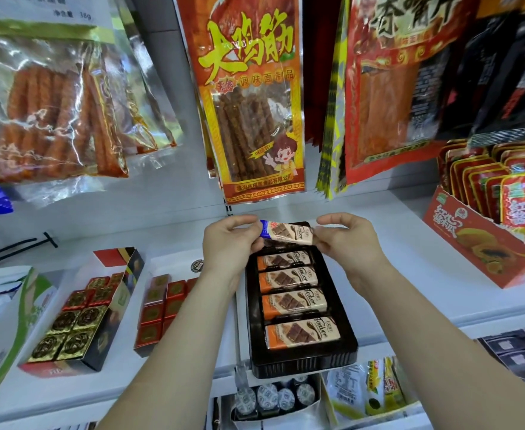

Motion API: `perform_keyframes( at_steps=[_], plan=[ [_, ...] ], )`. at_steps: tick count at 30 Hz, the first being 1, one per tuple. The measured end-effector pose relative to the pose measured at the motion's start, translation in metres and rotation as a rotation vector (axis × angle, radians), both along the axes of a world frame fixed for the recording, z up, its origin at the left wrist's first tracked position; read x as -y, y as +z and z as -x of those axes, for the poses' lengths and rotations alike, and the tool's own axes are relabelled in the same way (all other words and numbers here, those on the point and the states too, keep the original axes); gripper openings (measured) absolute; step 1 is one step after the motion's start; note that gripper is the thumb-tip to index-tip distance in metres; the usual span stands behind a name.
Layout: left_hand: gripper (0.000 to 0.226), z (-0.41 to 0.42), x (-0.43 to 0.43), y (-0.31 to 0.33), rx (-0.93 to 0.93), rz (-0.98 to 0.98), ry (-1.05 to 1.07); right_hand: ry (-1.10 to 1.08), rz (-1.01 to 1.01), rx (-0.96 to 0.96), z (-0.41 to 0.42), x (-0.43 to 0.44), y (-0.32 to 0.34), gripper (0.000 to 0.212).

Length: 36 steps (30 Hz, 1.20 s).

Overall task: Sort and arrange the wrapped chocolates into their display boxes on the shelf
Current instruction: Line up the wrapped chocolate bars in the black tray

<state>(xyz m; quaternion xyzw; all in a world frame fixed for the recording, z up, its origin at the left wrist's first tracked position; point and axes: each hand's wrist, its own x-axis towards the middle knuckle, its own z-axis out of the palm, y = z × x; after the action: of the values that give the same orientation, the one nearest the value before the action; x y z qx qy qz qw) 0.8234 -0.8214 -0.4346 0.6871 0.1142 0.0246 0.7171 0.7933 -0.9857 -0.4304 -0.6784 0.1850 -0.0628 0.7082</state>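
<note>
pinched at both short ends: cream-wrapped chocolate bar with a blue end (289,233), left hand (227,243) on the blue end, right hand (348,240) on the cream end, fingers curled; poised just above the far end of the black ribbed plastic tray (301,366) on the white shelf (410,274). compare with the four orange-ended bars (292,301) lying in the tray; probably a different sort, so confirm the box first. if matching, lower flat into the far slot, label up, parallel to the row, without nudging neighbours.

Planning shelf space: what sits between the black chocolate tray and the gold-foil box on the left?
Head view: red-wrapped squares sit between the black tray and the gold-foil box.
</note>
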Motion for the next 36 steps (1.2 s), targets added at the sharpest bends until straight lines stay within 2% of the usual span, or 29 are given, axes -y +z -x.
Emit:
perform_keyframes(
  at_steps=[3, 6, 9, 12, 16, 20, 23, 26, 29, 31, 33, 36],
  plan=[
    [0.009, -0.005, 0.002, -0.008, 0.014, -0.073, 0.063, -0.044, 0.113, -0.043, -0.003, 0.007, -0.006, 0.015],
    [0.009, -0.007, 0.003, -0.014, 0.009, -0.155, 0.087, 0.005, 0.188, -0.090, -0.002, 0.011, -0.008, 0.020],
    [0.014, -0.010, 0.001, -0.018, 0.017, -0.365, 0.084, 0.125, 0.227, -0.135, 0.000, 0.009, -0.008, 0.025],
    [0.010, -0.011, -0.001, -0.019, 0.058, -0.582, 0.038, 0.232, 0.264, -0.151, 0.002, 0.006, -0.008, 0.031],
    [0.011, -0.006, -0.002, -0.016, 0.117, -0.743, -0.012, 0.297, 0.355, -0.145, 0.005, 0.007, -0.007, 0.036],
    [0.021, 0.003, -0.010, -0.010, 0.129, -0.935, -0.182, 0.397, 0.456, -0.158, 0.005, 0.010, -0.009, 0.047],
    [0.027, 0.015, -0.020, -0.001, 0.134, -1.020, -0.356, 0.493, 0.456, -0.164, 0.010, 0.012, -0.007, 0.054],
    [0.042, 0.038, -0.029, 0.017, 0.083, -1.043, -0.512, 0.609, 0.588, -0.191, 0.020, 0.020, 0.005, 0.063],
    [0.068, 0.066, -0.034, 0.034, -0.013, -1.131, -0.706, 0.763, 0.798, -0.334, 0.036, 0.033, 0.016, 0.105],
    [0.083, 0.085, -0.033, 0.037, -0.061, -1.198, -0.814, 0.888, 0.887, -0.392, 0.050, 0.039, 0.020, 0.121],
    [0.095, 0.099, -0.031, 0.030, -0.040, -1.275, -0.847, 0.960, 0.889, -0.380, 0.062, 0.039, 0.023, 0.121],
    [0.104, 0.112, -0.026, 0.011, 0.061, -1.349, -0.788, 0.992, 0.823, -0.274, 0.073, 0.027, 0.018, 0.106]
  ],
)
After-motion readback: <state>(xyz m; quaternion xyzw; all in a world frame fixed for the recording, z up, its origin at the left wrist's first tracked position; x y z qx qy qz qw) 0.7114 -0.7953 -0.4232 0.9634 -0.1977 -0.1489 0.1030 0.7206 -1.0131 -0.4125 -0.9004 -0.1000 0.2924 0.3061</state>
